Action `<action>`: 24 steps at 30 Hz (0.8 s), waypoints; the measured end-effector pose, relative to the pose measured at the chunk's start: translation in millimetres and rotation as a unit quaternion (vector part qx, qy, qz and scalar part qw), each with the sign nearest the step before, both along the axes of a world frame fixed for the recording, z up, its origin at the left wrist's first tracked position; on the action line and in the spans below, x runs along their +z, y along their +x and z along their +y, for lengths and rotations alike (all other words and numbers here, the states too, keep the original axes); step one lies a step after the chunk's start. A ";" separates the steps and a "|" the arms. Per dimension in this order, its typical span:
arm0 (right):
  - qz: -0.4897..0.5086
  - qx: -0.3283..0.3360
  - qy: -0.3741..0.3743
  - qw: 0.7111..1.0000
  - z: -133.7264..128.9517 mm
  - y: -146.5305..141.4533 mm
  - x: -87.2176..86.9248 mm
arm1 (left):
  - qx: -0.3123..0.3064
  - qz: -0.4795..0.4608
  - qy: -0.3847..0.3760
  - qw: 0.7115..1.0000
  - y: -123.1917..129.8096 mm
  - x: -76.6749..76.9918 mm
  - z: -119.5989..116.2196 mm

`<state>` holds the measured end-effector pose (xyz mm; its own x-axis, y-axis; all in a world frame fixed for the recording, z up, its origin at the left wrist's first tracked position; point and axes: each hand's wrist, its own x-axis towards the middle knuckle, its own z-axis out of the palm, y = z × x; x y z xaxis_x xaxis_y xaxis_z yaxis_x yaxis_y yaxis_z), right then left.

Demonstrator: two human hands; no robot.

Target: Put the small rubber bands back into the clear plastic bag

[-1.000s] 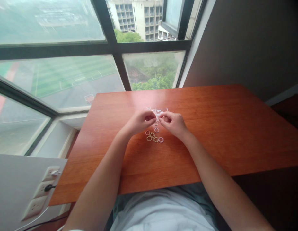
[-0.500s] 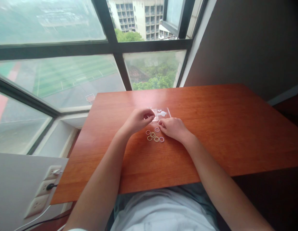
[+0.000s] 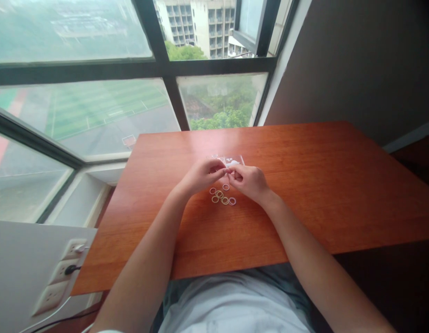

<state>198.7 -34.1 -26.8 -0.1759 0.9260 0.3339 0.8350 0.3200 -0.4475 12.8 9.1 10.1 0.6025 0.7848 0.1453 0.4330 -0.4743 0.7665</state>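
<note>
My left hand (image 3: 205, 175) and my right hand (image 3: 249, 181) meet fingertip to fingertip above the middle of the table. Thumb and forefinger of my right hand pinch a small pale hair tie, mostly hidden by the fingers. My left thumb and forefinger are closed at the same spot; what they grip is hidden. Just nearer to me lie several small ring-shaped hair ties, among them a pinkish one (image 3: 226, 184), a yellowish one (image 3: 225, 204) and a lilac one (image 3: 232, 204). Behind my fingers lies a clear plastic bag (image 3: 239, 160) with white print, partly covered by my hands.
The reddish-brown wooden table (image 3: 325, 185) reaches far to the right. Dark-framed windows (image 3: 173, 68) border its back and left sides. Wall sockets (image 3: 60, 272) with plugs and cables are at the lower left, beside the table's edge.
My right hand has lifted from the table near the rings and moved slightly away from me with the pale hair tie. My left hand has shifted right, so the fingertips now meet.
</note>
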 end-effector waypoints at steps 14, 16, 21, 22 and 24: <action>0.022 0.010 -0.018 1.000 -1.3 1.5 2.3 | 0.063 -0.007 0.049 0.997 -15.8 -8.6 11.8; 0.024 0.009 -0.015 1.000 -1.4 2.1 2.2 | 0.093 -0.003 0.061 0.994 -22.3 -8.3 15.5; 0.024 0.011 -0.011 1.000 -1.3 3.0 0.4 | 0.094 0.029 0.071 0.993 -27.8 -6.4 16.7; 0.025 0.012 -0.010 1.000 -1.2 3.1 0.0 | 0.091 0.035 0.074 0.992 -27.5 -5.9 16.2; 0.028 0.014 -0.005 1.000 -0.9 3.3 -1.0 | 0.096 0.042 0.080 0.991 -26.7 -5.1 15.6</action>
<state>202.0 -35.1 -27.8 -0.1826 0.9246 0.3344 0.8002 0.3374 -0.4959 -13.9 24.7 5.0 0.4598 0.8570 0.2325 0.5865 -0.4897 0.6451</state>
